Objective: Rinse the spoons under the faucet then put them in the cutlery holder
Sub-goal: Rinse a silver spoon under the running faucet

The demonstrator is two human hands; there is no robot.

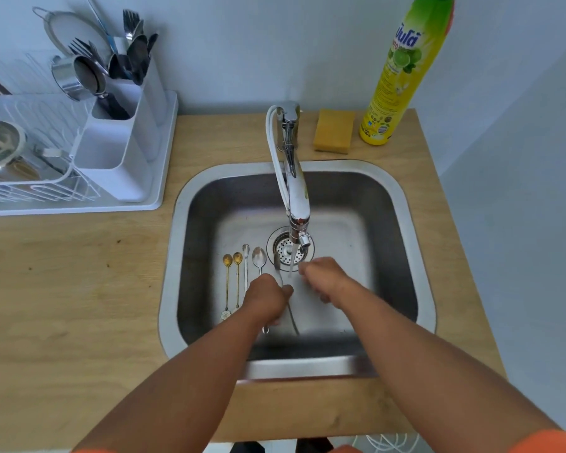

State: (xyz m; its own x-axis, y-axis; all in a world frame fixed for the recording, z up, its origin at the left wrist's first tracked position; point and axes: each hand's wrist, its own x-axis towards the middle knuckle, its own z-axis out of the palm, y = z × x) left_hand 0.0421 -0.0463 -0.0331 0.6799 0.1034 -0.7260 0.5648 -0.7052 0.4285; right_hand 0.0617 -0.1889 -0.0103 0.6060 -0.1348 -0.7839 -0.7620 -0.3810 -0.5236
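Water runs from the chrome faucet [296,191] into the steel sink [406,243]. My left hand [267,297] grips a silver spoon [279,266] by its handle, bowl up beside the stream. My right hand [324,276] is at the stream with fingers bent by the spoon's bowl; I cannot tell if it pinches it. On the sink floor to the left lie two gold spoons [227,276], a thin silver spoon [245,259] and a wider silver spoon [258,258]. The white cutlery holder [125,132] stands at the back left, with forks and spoons in its far compartment.
A white dish rack [30,178] with a metal bowl sits on a white tray left of the holder. A yellow sponge [334,130] and a yellow-green dish soap bottle [402,70] stand behind the sink. The wooden counter [62,289] surrounds the sink.
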